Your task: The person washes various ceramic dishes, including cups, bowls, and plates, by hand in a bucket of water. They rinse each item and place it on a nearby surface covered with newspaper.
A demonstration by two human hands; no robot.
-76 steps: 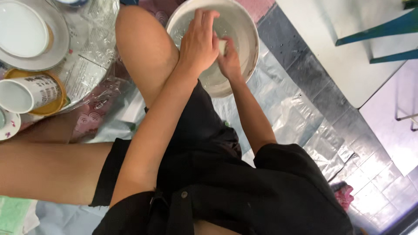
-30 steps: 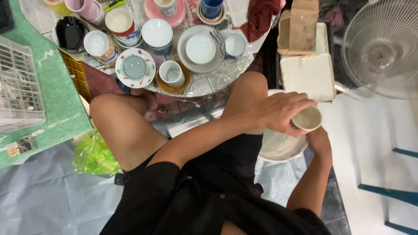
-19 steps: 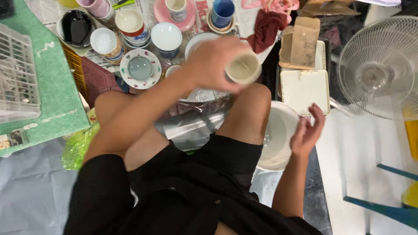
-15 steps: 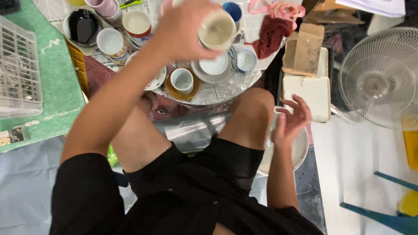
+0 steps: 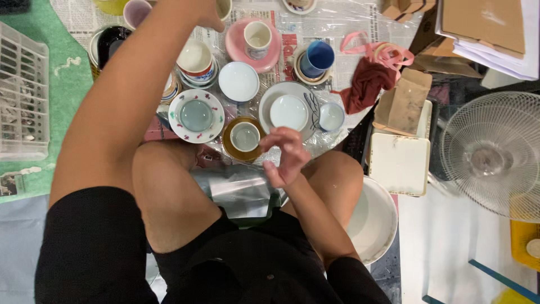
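Left hand (image 5: 211, 14) is gripping what appears to be a cream cup (image 5: 224, 8), extending forward; right hand (image 5: 284, 155), fingers loosely curled and empty, is hovering nearer the small cup on the brown saucer (image 5: 245, 137)

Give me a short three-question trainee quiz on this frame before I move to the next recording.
1. True or false: the right hand holds a cup.
2. What stands on the pink saucer? A) a white cup; B) a spoon; C) a green bottle.
3. Which hand has its grip on the beige cup at the top edge?
Key: 1 false, it is empty; 2 A; 3 the left hand.
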